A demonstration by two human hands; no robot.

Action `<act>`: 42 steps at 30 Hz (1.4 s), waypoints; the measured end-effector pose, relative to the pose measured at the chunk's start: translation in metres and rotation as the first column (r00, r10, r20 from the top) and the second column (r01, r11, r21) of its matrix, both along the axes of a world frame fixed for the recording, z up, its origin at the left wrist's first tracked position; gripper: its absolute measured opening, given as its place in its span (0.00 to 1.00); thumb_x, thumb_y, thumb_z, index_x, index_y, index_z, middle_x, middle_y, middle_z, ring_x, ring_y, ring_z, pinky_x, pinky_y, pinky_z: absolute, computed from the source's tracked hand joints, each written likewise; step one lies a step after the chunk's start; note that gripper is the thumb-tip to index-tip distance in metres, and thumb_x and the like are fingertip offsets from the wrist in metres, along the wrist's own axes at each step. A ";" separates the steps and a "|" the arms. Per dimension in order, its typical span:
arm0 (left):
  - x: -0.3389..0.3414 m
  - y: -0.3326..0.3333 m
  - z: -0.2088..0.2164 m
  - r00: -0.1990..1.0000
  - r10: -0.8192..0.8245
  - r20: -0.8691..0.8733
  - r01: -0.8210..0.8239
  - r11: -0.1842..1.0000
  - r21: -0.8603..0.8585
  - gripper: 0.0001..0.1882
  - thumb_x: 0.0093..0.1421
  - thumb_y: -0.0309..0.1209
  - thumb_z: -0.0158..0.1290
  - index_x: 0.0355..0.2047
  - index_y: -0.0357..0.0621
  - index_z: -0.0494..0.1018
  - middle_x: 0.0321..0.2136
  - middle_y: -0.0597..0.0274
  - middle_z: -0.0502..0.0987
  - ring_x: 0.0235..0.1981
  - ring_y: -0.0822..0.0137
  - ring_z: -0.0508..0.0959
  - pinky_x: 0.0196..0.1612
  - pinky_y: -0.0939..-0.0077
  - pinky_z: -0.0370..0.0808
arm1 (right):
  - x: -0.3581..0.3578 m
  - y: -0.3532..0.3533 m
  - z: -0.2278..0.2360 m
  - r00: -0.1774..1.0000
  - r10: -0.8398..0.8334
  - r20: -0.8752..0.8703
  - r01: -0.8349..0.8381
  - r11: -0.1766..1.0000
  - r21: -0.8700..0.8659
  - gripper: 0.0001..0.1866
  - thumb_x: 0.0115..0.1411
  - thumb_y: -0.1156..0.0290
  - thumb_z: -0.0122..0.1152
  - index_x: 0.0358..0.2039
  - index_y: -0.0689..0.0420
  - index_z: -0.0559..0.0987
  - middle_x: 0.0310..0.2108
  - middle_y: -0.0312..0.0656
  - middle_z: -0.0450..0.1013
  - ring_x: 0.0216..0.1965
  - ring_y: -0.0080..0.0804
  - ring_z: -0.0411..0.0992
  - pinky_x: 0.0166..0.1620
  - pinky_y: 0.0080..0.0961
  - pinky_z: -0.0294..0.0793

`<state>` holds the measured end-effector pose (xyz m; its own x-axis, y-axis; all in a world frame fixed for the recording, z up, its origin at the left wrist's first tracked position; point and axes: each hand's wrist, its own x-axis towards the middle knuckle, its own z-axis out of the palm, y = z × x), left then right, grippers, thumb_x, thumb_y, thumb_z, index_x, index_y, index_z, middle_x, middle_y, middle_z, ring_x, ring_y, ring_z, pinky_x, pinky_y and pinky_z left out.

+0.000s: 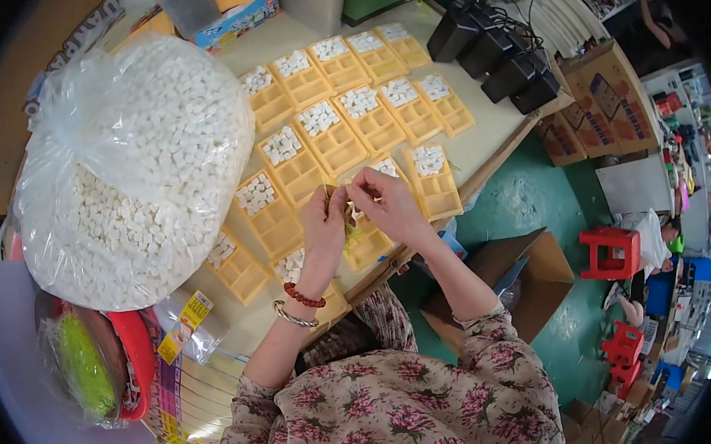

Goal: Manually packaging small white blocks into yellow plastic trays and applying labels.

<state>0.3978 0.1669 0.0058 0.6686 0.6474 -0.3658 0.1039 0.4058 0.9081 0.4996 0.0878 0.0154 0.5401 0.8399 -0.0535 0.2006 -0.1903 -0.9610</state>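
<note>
My left hand (324, 228) and my right hand (389, 208) meet at the fingertips above the yellow trays, both closed in a pinch. A bunch of thin yellow-green strands (351, 232) hangs by the left hand's fingers, which appear to grip it. What the right fingertips pinch is too small to make out. Under and around the hands lie several yellow compartment trays (298, 181) in rows. Each visible tray has small white cubes (282, 145) in its largest compartment. The tray beneath my hands is partly hidden by them.
A big clear bag of white cubes (153, 162) bulges on the left of the table. Below it sit a red basin (136, 353) and a packet of bright green strands (85, 365). Black power adapters (492, 56) stand at the far right edge. An open carton (541, 279) is on the green floor.
</note>
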 end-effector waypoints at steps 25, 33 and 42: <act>0.003 -0.011 0.007 0.962 -0.150 0.229 0.220 0.921 -0.321 0.14 0.63 0.37 0.45 0.31 0.36 0.68 0.16 0.73 0.58 0.18 0.80 0.58 0.20 0.86 0.56 | 0.227 -0.067 -0.061 0.735 -0.665 0.133 0.674 0.696 -0.247 0.14 0.56 0.61 0.51 0.27 0.60 0.73 0.25 0.51 0.73 0.30 0.52 0.71 0.33 0.42 0.68; 0.010 -0.016 0.009 0.947 -0.200 0.251 0.273 0.912 -0.306 0.13 0.63 0.35 0.45 0.32 0.34 0.70 0.17 0.72 0.61 0.18 0.80 0.58 0.20 0.85 0.58 | 0.135 -0.057 -0.002 0.765 -0.334 0.550 0.494 0.853 -0.170 0.16 0.58 0.57 0.53 0.31 0.59 0.75 0.20 0.42 0.71 0.22 0.23 0.68 0.22 0.24 0.64; 0.007 -0.010 0.014 0.929 -0.220 0.296 0.341 0.820 -0.460 0.21 0.64 0.44 0.42 0.29 0.37 0.69 0.14 0.74 0.57 0.15 0.81 0.54 0.17 0.86 0.54 | 0.026 -0.039 -0.001 0.934 0.017 -0.357 -0.003 0.999 0.039 0.06 0.59 0.72 0.53 0.33 0.60 0.76 0.23 0.27 0.69 0.24 0.11 0.62 0.25 0.10 0.60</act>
